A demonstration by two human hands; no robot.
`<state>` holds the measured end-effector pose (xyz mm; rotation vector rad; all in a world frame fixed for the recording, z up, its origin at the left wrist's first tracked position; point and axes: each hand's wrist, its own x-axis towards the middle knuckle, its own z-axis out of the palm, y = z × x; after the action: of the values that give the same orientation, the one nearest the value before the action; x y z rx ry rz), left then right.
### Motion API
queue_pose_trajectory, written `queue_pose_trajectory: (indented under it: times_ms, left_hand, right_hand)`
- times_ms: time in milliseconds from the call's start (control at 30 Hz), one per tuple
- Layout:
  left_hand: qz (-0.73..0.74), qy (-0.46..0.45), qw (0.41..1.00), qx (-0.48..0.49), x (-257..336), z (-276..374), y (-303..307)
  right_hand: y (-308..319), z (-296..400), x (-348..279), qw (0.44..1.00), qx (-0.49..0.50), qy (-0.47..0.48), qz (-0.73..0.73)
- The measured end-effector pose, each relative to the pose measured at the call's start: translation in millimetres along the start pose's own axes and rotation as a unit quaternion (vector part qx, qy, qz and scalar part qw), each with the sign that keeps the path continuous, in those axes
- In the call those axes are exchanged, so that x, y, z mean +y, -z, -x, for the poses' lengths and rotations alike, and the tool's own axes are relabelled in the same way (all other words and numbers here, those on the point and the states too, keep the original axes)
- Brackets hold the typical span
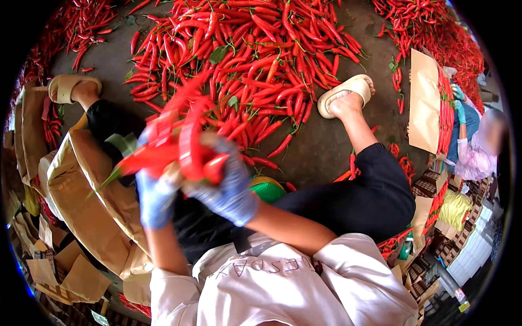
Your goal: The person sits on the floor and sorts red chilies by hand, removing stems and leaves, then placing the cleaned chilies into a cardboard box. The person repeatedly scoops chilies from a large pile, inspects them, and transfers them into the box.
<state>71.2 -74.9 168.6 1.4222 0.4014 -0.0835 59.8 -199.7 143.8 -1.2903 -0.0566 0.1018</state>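
Both of my hands, in blue-and-white gloves, are raised close together over my lap, left of the middle of the view. My left hand (157, 191) and my right hand (228, 183) are closed around a bunch of red chili peppers (189, 150), blurred by motion. Green stems and a leaf stick out on the bunch's left side. Beyond the hands, a large heap of red chili peppers (261, 61) with green stems and a few loose leaves lies on the floor between my feet.
A paper-lined container (94, 191) stands at the left. More pepper piles (428, 24) lie at the upper corners. At the right, a person (473, 150) in teal gloves sits by a paper-lined box (424, 102) of peppers. Brown crates (424, 185) stand behind. A green round object (267, 189) is near my lap.
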Motion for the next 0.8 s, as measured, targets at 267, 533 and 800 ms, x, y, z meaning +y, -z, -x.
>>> queue_pose_trajectory:
  times_ms: [267, 533, 800]
  left_hand:
    - [-0.183, 0.016, 0.945, 0.272, 36, 79, 250]
    - [-0.52, -0.249, 0.802, 0.157, -18, -7, 67]
    - [-0.704, -0.154, 0.668, -0.184, -129, -144, -154]
  right_hand:
    - [-174, 8, 37, 0.962, -0.241, -0.017, 0.129]
    - [104, -23, 94, 0.913, 0.271, -0.059, 0.299]
    - [250, -38, 137, 0.829, 0.371, -0.25, 0.336]
